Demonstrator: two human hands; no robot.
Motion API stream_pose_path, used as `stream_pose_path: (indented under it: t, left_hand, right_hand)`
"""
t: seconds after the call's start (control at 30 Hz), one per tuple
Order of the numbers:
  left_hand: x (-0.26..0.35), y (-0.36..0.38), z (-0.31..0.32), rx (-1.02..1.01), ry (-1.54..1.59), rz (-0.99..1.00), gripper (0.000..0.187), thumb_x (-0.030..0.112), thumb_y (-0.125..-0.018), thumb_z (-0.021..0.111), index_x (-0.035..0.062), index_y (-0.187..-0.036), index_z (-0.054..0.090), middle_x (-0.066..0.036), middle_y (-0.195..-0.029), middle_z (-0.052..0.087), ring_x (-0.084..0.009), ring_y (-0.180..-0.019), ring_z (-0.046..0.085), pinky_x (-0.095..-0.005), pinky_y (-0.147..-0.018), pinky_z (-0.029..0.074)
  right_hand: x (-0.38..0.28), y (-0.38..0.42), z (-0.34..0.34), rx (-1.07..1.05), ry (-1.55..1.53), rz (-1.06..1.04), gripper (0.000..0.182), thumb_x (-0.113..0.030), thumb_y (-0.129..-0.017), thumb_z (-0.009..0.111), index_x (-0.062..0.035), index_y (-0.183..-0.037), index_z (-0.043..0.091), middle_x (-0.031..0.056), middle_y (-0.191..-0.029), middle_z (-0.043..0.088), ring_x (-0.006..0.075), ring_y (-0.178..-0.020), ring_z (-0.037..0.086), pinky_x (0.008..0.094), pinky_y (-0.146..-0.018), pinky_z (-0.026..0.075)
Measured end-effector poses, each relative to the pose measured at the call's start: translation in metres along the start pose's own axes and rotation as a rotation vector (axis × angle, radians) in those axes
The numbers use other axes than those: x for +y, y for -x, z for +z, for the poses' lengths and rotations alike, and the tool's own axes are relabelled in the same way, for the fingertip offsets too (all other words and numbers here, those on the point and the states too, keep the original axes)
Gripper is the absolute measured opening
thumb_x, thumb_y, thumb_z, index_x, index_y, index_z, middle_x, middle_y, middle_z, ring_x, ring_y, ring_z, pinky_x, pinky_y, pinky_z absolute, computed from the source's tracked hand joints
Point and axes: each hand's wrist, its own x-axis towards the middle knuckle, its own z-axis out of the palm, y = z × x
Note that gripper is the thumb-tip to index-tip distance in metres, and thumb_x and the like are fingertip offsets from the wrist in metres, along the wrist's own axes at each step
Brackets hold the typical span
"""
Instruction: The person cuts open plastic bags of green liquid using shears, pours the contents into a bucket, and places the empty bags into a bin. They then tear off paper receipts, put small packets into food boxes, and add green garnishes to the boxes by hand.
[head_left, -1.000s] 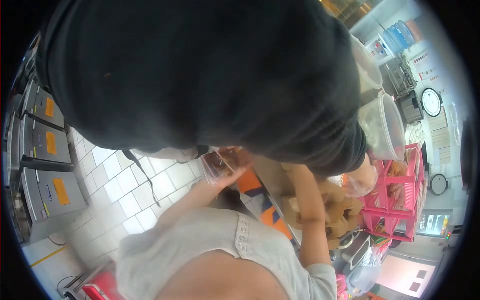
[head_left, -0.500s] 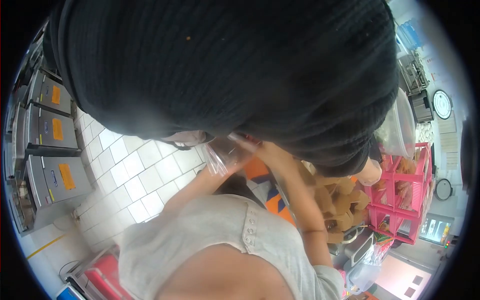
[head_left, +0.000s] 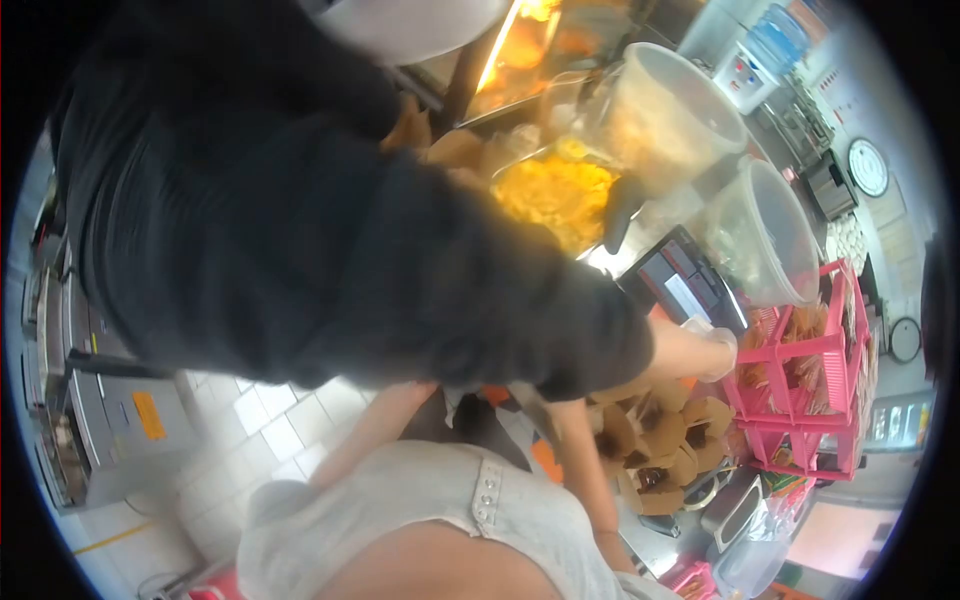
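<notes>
A co-worker's dark sleeve (head_left: 400, 260) crosses in front of me and covers both my hands. My left forearm (head_left: 362, 432) reaches up to the sleeve's lower edge, where the hand's fingers are hidden. On the other side, my right forearm (head_left: 585, 465) also runs under that arm, and its hand is out of sight. What either hand holds cannot be seen. Closest to my right arm stand several open brown cardboard cartons (head_left: 662, 435). The co-worker's hand (head_left: 708, 352) is over the far side of these cartons, beside a pink rack (head_left: 800, 420).
A tray of yellow food (head_left: 560, 195) lies beyond the sleeve, near a dark-framed screen (head_left: 690, 285). Two translucent tubs, a large tub (head_left: 680, 115) and a nearer tub (head_left: 765, 230), stand behind. Grey drawer-like units (head_left: 140, 415) line the left, beside white floor tiles (head_left: 285, 435).
The co-worker's dark-clothed body has shifted, and an arm now stretches right across my hands. The clear plastic bag at my hands is now hidden. Food tray, screen and tubs have come into view.
</notes>
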Motion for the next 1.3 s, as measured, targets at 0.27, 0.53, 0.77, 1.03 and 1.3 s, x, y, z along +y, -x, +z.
stream_pose_path:
  t: [0.27,0.53,0.77,1.03,1.3]
  left_hand:
    - [-0.008,-0.003,-0.006,0.038,-0.029,0.093,0.032,0.030,-0.082,0.048,0.0029,-0.099,0.050,-0.011,-0.098,0.055,-0.0206,-0.089,0.055,-0.0330,-0.074,0.047]
    - [0.010,-0.018,0.003,0.059,-0.030,0.104,0.030,0.029,-0.079,0.053,0.0035,-0.095,0.052,-0.011,-0.094,0.057,-0.0204,-0.085,0.056,-0.0329,-0.071,0.048]
    - [0.057,-0.037,0.001,0.006,-0.022,0.103,0.028,0.028,-0.077,0.057,0.0040,-0.092,0.054,-0.010,-0.091,0.059,-0.0202,-0.081,0.058,-0.0328,-0.068,0.049]
    - [0.121,-0.061,0.032,0.142,0.055,0.202,0.027,0.028,-0.072,0.061,0.0032,-0.083,0.058,-0.009,-0.083,0.062,-0.0215,-0.078,0.060,-0.0342,-0.074,0.049]
    - [0.151,-0.087,0.084,0.022,0.181,0.079,0.030,0.032,-0.077,0.053,0.0031,-0.077,0.060,-0.009,-0.076,0.062,-0.0238,-0.076,0.060,-0.0346,-0.076,0.046]
  right_hand:
    - [-0.019,-0.001,-0.023,-0.015,-0.468,0.234,0.043,-0.019,-0.079,0.057,0.0041,-0.114,0.045,0.0206,-0.119,0.047,0.0286,-0.115,0.041,0.0321,-0.095,0.031]
    - [0.003,-0.027,0.009,0.193,-0.486,0.144,0.034,-0.011,-0.079,0.053,0.0027,-0.110,0.049,0.0156,-0.108,0.055,0.0245,-0.104,0.050,0.0331,-0.088,0.036]
    - [-0.031,-0.120,-0.021,0.381,-0.392,0.155,0.025,0.010,-0.069,0.050,0.0037,-0.092,0.059,0.0136,-0.081,0.062,0.0172,-0.073,0.060,0.0266,-0.062,0.046]
    - [-0.037,-0.288,0.001,0.092,0.081,-0.386,0.025,0.006,-0.063,0.052,0.0026,-0.086,0.060,0.0148,-0.077,0.059,0.0306,-0.077,0.058,0.0365,-0.067,0.046]
    - [-0.125,-0.286,0.050,-0.431,-0.166,-0.401,0.016,-0.012,-0.074,0.059,0.0026,-0.077,0.062,0.0163,-0.084,0.060,0.0308,-0.081,0.057,0.0358,-0.071,0.045]
